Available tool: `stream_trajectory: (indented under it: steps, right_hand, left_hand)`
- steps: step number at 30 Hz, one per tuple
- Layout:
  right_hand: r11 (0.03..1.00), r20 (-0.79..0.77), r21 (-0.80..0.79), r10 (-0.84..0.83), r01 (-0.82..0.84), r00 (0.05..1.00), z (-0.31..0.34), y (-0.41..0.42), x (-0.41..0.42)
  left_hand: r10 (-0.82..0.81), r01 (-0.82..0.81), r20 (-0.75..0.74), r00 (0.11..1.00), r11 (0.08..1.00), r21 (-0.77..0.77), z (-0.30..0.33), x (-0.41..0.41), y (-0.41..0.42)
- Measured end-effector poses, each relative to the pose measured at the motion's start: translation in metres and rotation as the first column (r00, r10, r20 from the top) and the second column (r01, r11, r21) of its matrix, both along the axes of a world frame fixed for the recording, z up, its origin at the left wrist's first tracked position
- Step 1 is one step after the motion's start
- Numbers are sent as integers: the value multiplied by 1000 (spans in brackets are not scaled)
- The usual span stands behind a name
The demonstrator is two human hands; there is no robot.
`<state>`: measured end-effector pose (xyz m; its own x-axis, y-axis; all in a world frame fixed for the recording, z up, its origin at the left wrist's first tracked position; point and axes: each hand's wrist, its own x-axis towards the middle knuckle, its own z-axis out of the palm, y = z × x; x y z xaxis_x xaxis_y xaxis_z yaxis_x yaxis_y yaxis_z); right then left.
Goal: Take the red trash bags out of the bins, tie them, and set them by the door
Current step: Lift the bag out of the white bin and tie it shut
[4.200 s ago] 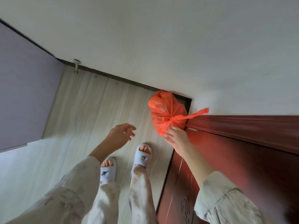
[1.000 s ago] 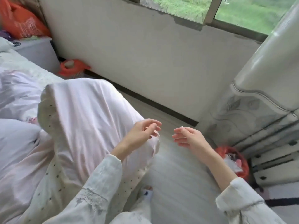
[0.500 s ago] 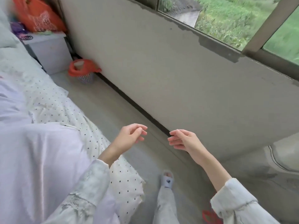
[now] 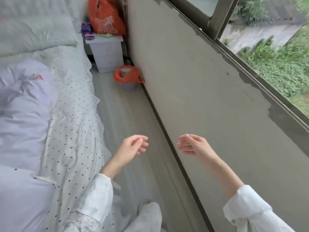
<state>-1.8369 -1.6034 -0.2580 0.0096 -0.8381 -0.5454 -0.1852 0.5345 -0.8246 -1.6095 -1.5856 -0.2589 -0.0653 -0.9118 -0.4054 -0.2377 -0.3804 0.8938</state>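
Pale print on the orange bag (image 4: 105,19) is illegible.

Both hands hang empty over a strip of pale floor (image 4: 127,124) between a bed and a wall. The left hand (image 4: 132,147) and right hand (image 4: 194,146) sit low in the frame's centre, fingers loosely curled, apart from each other. Further up the strip, against the wall (image 4: 192,84), stands a small bin (image 4: 128,85) lined with a red trash bag (image 4: 127,77). Behind it is a white nightstand (image 4: 106,53) with an orange bag (image 4: 105,17) on top. A dotted sheet (image 4: 73,114) covers the bed at left; a window (image 4: 274,41) fills the upper right.
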Motion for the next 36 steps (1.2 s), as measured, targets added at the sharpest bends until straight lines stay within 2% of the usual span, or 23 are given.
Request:
stream_trajectory:
  steps: [8,15,18,22,28,32,36]
  right_hand:
    - [985,32,17,169,-170,985,-20,-185,44]
    - [973,40,35,227,-228,973,-17,-373,118]
    - [967,47,57,246,-249,968,-16,-437,144]
    - [963,48,116,237,-241,970,-32,-521,174]
    - [948,54,203,241,-247,969,-84,-665,221]
    - [943,65,271,182,-193,981,-125,-767,250]
    - [918,33,359,169,-169,985,-160,-854,274]
  left_hand:
    - [188,-189,20,982,981,38,-20,31,-147]
    - [335,-336,43,941,942,18,-19,113,-317]
    - [344,-346,36,938,937,45,-20,140,-375]
    - [349,-350,30,937,931,102,-33,171,-448]
    - [377,-373,37,926,892,256,-84,215,-569]
    - [444,-439,70,893,830,344,-122,244,-674]
    - [389,-386,90,917,808,444,-153,268,-776]
